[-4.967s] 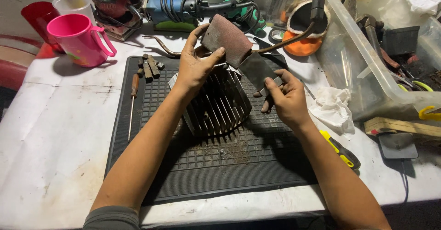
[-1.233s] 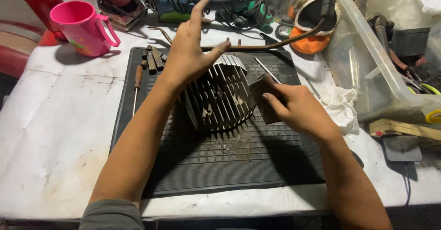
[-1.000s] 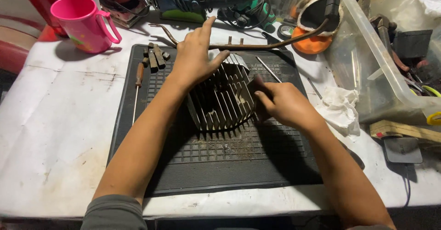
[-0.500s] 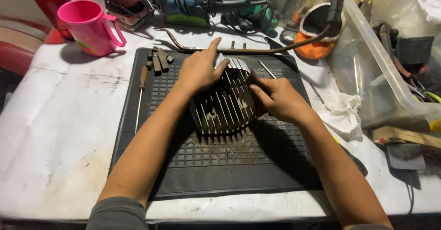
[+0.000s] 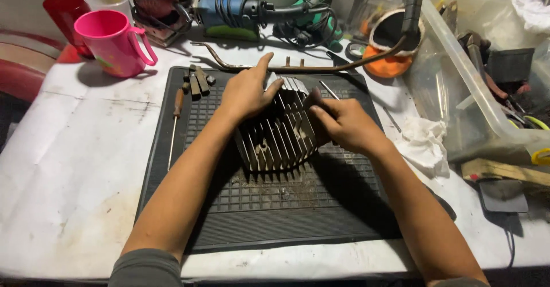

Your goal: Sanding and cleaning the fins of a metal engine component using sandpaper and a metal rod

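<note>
I'm looking at a workshop bench. A blue corded power tool (image 5: 229, 12), a wooden-handled screwdriver (image 5: 175, 123) and a black ribbed rubber work mat (image 5: 229, 207) say so.

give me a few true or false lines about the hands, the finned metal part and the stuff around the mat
1. The left hand lies flat on top of the finned metal part. True.
2. The finned metal part sits on bare white tabletop. False: it sits on the black ribbed mat.
3. The right hand presses against the part's right side. True.
4. The pink mug stands on the mat. False: it stands off the mat, at the table's far left.
5. A screwdriver lies along the mat's left edge. True.
6. The white rag lies under the left hand. False: it lies right of the mat.
</note>
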